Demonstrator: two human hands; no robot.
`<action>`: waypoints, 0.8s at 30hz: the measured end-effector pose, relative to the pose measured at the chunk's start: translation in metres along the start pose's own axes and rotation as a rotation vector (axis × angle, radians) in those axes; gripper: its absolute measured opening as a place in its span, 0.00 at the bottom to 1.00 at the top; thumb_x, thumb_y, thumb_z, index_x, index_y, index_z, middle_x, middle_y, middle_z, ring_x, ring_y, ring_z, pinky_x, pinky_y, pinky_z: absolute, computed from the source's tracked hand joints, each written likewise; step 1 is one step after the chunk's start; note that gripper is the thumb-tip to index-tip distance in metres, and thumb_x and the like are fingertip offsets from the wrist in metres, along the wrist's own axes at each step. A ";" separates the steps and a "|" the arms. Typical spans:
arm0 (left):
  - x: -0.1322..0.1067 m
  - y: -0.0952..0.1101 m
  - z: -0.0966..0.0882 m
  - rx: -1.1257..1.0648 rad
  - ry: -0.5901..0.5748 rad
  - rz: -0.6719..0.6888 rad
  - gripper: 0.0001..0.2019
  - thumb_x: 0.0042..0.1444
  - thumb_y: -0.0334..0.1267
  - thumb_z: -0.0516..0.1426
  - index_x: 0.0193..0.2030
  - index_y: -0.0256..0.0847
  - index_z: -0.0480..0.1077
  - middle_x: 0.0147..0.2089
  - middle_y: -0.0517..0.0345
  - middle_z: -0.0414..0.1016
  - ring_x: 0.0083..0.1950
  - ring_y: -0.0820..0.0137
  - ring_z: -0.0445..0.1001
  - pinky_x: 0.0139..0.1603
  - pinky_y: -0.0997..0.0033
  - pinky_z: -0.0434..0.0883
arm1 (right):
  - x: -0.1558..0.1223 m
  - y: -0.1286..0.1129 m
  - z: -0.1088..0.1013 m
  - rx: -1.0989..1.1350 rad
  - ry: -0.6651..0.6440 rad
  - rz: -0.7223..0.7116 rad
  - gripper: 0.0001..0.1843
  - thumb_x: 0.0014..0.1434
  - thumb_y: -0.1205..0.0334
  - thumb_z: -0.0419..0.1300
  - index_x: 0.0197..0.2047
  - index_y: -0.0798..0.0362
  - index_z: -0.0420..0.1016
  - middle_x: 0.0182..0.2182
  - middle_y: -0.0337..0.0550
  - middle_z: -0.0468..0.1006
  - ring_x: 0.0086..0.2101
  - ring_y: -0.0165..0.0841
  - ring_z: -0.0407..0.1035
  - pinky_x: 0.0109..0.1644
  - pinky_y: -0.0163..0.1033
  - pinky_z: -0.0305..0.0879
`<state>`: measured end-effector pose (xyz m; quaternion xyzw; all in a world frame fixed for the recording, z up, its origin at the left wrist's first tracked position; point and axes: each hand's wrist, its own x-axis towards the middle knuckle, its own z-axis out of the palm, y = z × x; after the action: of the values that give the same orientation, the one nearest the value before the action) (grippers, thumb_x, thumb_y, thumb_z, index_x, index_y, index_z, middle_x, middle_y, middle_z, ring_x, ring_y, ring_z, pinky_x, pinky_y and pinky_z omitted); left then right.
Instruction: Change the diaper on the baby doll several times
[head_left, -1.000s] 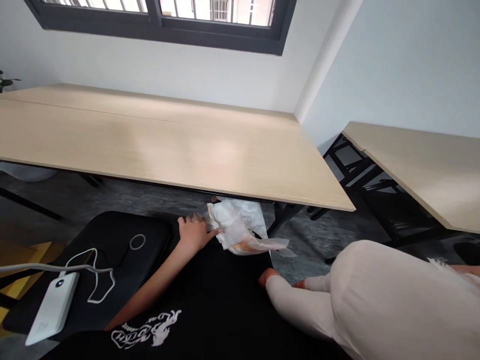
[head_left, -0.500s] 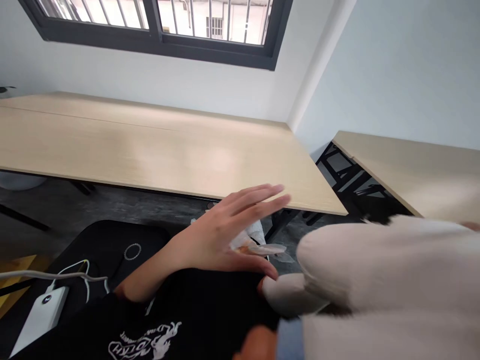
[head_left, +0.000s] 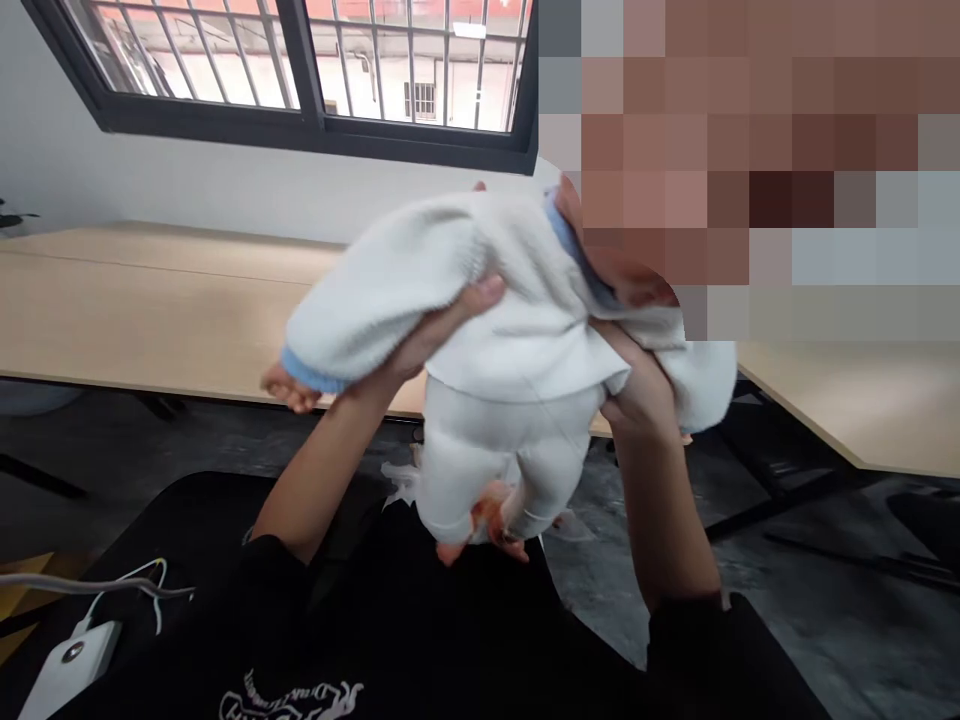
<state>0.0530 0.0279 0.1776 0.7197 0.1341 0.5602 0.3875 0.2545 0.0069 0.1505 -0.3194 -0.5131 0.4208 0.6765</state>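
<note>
A doll (head_left: 517, 350) in a white top with blue cuffs and white trousers is held upright in front of my chest. Its small bare feet hang over my lap, and its head area is pixelated. My left hand (head_left: 450, 320) grips it under the arm at the left, thumb across the chest and most fingers hidden behind. On the other side, my right hand (head_left: 637, 385) is wrapped round its torso beneath the other arm, partly covered by the sleeve. One doll arm sticks out to the left, over my left wrist.
A long pale wooden table (head_left: 150, 290) stands ahead under a barred window (head_left: 315, 70). Another table (head_left: 862, 400) is at the right. A black chair (head_left: 217, 530) on the left bears a white power bank (head_left: 71, 665) with cables. Crumpled plastic (head_left: 401, 480) lies behind the doll.
The doll has swung from lying sideways at the right to upright in the middle. My left hand, open and apart from it before, has taken hold of it. The view has shifted slightly.
</note>
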 end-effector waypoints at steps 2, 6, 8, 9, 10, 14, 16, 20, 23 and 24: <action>0.008 -0.010 -0.014 -0.143 0.044 -0.076 0.20 0.65 0.42 0.56 0.62 0.39 0.70 0.57 0.60 0.77 0.71 0.55 0.66 0.75 0.49 0.59 | 0.017 0.001 0.009 -0.055 -0.075 -0.044 0.10 0.49 0.53 0.69 0.35 0.44 0.77 0.45 0.33 0.80 0.63 0.39 0.66 0.75 0.48 0.59; 0.025 -0.038 -0.040 -0.199 0.168 -0.270 0.19 0.69 0.38 0.49 0.62 0.38 0.69 0.57 0.58 0.77 0.73 0.54 0.61 0.71 0.46 0.62 | 0.048 0.008 0.015 -0.112 -0.209 -0.029 0.19 0.50 0.51 0.72 0.46 0.45 0.79 0.53 0.31 0.78 0.65 0.35 0.63 0.77 0.45 0.53; 0.029 -0.052 -0.049 -0.240 0.212 -0.327 0.20 0.70 0.38 0.47 0.64 0.36 0.67 0.59 0.55 0.77 0.74 0.54 0.59 0.70 0.46 0.63 | 0.060 0.012 0.016 -0.101 -0.274 0.013 0.24 0.51 0.51 0.73 0.50 0.46 0.78 0.54 0.32 0.78 0.64 0.36 0.64 0.76 0.45 0.56; 0.030 -0.060 -0.052 -0.256 0.236 -0.365 0.21 0.70 0.40 0.47 0.65 0.37 0.67 0.59 0.55 0.77 0.74 0.53 0.59 0.70 0.47 0.65 | 0.065 0.015 0.017 -0.099 -0.300 0.027 0.25 0.51 0.50 0.73 0.51 0.47 0.77 0.54 0.33 0.78 0.64 0.36 0.64 0.75 0.45 0.57; 0.030 -0.067 -0.055 -0.261 0.264 -0.411 0.21 0.70 0.42 0.47 0.64 0.38 0.68 0.58 0.54 0.78 0.74 0.53 0.60 0.69 0.47 0.66 | 0.069 0.018 0.017 -0.100 -0.319 0.038 0.26 0.52 0.50 0.73 0.53 0.47 0.77 0.54 0.33 0.77 0.64 0.36 0.63 0.75 0.45 0.58; 0.025 -0.095 -0.061 -0.274 0.340 -0.562 0.21 0.70 0.48 0.49 0.61 0.40 0.72 0.54 0.52 0.81 0.72 0.54 0.65 0.67 0.49 0.69 | 0.076 0.042 0.013 -0.098 -0.343 0.111 0.30 0.52 0.45 0.72 0.55 0.48 0.76 0.56 0.35 0.77 0.64 0.37 0.64 0.72 0.42 0.61; 0.022 -0.108 -0.063 -0.312 0.336 -0.581 0.21 0.70 0.48 0.50 0.59 0.38 0.73 0.53 0.50 0.82 0.70 0.55 0.67 0.69 0.51 0.68 | 0.078 0.059 0.010 -0.066 -0.323 0.139 0.31 0.51 0.43 0.73 0.55 0.48 0.76 0.57 0.34 0.76 0.63 0.38 0.64 0.71 0.41 0.62; 0.020 -0.134 -0.066 -0.295 0.289 -0.619 0.21 0.70 0.48 0.51 0.57 0.35 0.72 0.48 0.50 0.84 0.66 0.59 0.72 0.72 0.53 0.65 | 0.084 0.093 0.003 0.024 -0.255 0.190 0.34 0.47 0.41 0.74 0.54 0.48 0.75 0.57 0.33 0.76 0.61 0.36 0.66 0.69 0.39 0.63; 0.018 -0.153 -0.067 -0.160 0.249 -0.605 0.23 0.70 0.52 0.50 0.57 0.36 0.71 0.45 0.53 0.84 0.63 0.60 0.74 0.71 0.50 0.66 | 0.090 0.115 -0.001 0.062 -0.235 0.236 0.39 0.46 0.39 0.74 0.56 0.51 0.73 0.55 0.34 0.78 0.57 0.35 0.69 0.66 0.40 0.65; 0.016 -0.159 -0.067 -0.090 0.256 -0.576 0.24 0.69 0.55 0.51 0.57 0.37 0.71 0.44 0.54 0.84 0.62 0.59 0.74 0.71 0.49 0.67 | 0.092 0.121 -0.002 0.067 -0.231 0.244 0.40 0.47 0.39 0.73 0.57 0.52 0.72 0.54 0.35 0.78 0.56 0.34 0.70 0.66 0.40 0.66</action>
<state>0.0354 0.1714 0.0812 0.5579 0.3553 0.5187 0.5416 0.2386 0.1429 0.0843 -0.3058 -0.5305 0.5508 0.5671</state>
